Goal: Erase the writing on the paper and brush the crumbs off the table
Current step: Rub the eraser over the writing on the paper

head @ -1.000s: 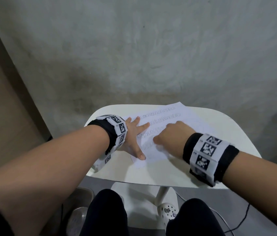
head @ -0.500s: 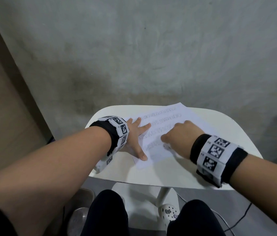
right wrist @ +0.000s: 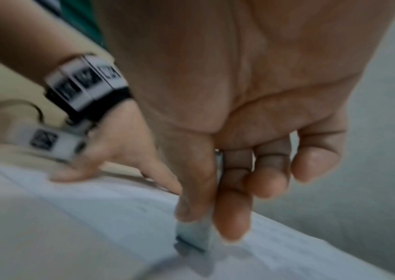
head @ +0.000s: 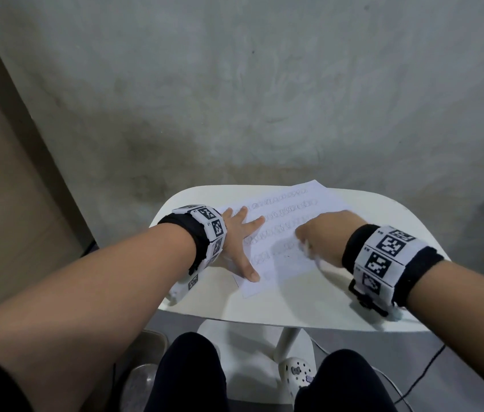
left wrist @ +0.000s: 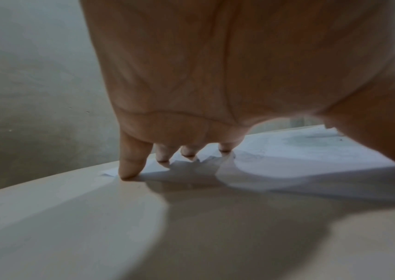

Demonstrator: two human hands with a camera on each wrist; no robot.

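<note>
A white sheet of paper (head: pixel 294 233) with rows of pencil loops lies on the small white table (head: pixel 309 304). My left hand (head: pixel 239 242) lies flat with spread fingers on the paper's left edge, its fingertips (left wrist: pixel 129 170) pressing the sheet (left wrist: pixel 287 161). My right hand (head: pixel 319 237) pinches a pale eraser (right wrist: pixel 193 238) between thumb and fingers, its tip on the paper (right wrist: pixel 71 217) in the lower rows. The lower lines look fainter than the upper ones. A few dark specks (head: pixel 287 256) lie on the sheet near the eraser.
A grey concrete wall (head: pixel 264 84) rises close behind the table. My knees (head: pixel 187 379) are under the table's near edge, beside its white leg (head: pixel 287 340). A white clog (head: pixel 296 373), a black cable (head: pixel 422 373) and a metal bowl (head: pixel 139 382) are on the floor.
My right hand with the eraser has slid to the right across the paper's lower rows. The left hand has stayed pressed on the sheet.
</note>
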